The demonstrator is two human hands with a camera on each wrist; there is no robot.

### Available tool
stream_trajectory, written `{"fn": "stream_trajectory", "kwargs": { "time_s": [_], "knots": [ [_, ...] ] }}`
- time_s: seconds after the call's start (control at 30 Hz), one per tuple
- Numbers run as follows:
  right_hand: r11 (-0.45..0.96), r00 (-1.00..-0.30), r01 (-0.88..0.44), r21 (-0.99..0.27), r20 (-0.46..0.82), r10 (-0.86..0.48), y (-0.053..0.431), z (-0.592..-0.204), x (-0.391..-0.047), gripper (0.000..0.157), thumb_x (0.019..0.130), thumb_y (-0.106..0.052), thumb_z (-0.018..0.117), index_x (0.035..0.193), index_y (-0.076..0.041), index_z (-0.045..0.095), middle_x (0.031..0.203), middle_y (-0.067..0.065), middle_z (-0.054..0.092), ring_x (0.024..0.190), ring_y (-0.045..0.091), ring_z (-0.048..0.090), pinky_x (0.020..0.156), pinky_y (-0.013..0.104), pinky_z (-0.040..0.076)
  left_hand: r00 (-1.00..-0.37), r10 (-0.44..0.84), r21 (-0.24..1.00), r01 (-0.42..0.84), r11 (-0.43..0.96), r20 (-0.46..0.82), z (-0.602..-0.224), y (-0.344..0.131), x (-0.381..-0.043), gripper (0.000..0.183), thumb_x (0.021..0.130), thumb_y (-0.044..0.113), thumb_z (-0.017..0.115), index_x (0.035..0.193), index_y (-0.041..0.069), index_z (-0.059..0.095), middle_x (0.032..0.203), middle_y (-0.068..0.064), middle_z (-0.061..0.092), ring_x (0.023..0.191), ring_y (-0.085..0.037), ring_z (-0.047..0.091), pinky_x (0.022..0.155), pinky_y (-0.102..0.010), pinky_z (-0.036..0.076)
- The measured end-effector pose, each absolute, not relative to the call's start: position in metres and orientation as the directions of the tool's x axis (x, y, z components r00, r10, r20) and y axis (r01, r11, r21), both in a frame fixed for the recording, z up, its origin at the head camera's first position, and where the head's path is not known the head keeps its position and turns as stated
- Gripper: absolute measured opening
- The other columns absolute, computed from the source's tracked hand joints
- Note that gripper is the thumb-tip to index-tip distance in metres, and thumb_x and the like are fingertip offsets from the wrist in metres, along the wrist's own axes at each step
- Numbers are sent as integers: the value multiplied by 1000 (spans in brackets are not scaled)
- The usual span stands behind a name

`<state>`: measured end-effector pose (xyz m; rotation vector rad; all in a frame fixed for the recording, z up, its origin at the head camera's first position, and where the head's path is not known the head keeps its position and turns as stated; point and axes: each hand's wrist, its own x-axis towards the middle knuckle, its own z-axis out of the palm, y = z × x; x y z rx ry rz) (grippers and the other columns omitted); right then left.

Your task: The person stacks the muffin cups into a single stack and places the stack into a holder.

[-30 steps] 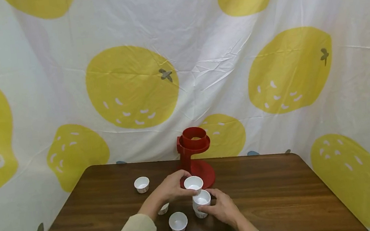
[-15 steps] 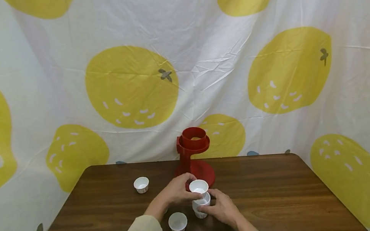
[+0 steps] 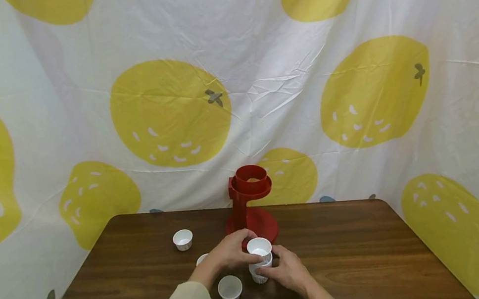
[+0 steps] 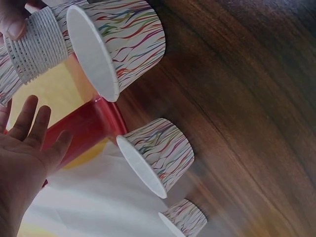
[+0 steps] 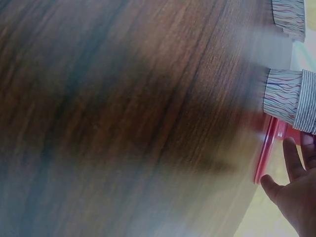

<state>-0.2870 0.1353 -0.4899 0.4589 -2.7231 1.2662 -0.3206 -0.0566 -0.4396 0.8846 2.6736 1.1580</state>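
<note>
A stack of white paper cups (image 3: 259,277) with wavy coloured lines stands upright near the middle of the table. My right hand (image 3: 292,268) grips the stack around its side, thumb at the front. On top, my left hand (image 3: 233,251) holds another white paper cup (image 3: 259,248) between thumb and fingers. That cup sits at the stack's mouth, partly lowered into it. In the left wrist view the nested rims (image 4: 38,47) form close ridges. The right wrist view shows the lower cup wall (image 5: 283,94) of the stack and my right fingers near it.
Separate paper cups stand on the brown wooden table (image 3: 369,253): one in front (image 3: 230,290), one behind my left wrist (image 3: 201,259), one farther back left (image 3: 183,240). A red stand with a ring-shaped holder (image 3: 250,185) rises behind the stack. A lemon-print cloth (image 3: 268,91) hangs behind.
My left hand has moved right and down with its cup, from above and left of the stack onto its mouth. My right hand has stayed on the stack.
</note>
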Motion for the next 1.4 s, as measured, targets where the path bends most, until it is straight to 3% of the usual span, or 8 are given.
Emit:
{"fn": "stream_trajectory", "kwargs": {
  "time_s": [0.6,0.87,1.17,1.4],
  "knots": [
    [601,-942,-332,-727,224,-249,138,-492,-286,69,66,-41,78,122,-9,53,108,1,57,103,23,52,85,45,40,-805,576,646,515,564,138,-450,-58,-323,49,69,37,77,107,15,56,99,7,56,92,-10,51,82,-30,42],
    [589,-935,-351,-728,236,-265,139,-491,-286,69,66,-40,78,124,-11,53,106,0,56,101,21,53,84,45,40,-797,592,630,523,574,121,-454,-58,-323,52,68,37,77,109,13,57,100,5,56,96,-21,53,83,-31,41],
    [589,-931,-362,-722,243,-273,139,-491,-285,69,66,-39,78,123,-11,53,106,0,57,101,22,53,83,45,41,-791,600,597,539,594,117,-454,-60,-322,56,68,40,76,113,12,57,104,2,57,99,-20,52,86,-33,40],
    [584,-935,-352,-731,242,-260,138,-491,-285,73,65,-44,78,125,-10,51,110,0,56,104,22,52,85,46,40,-794,602,615,517,595,85,-450,-64,-320,71,69,43,75,124,6,51,116,-4,55,109,-22,49,93,-39,37]
  ]
}}
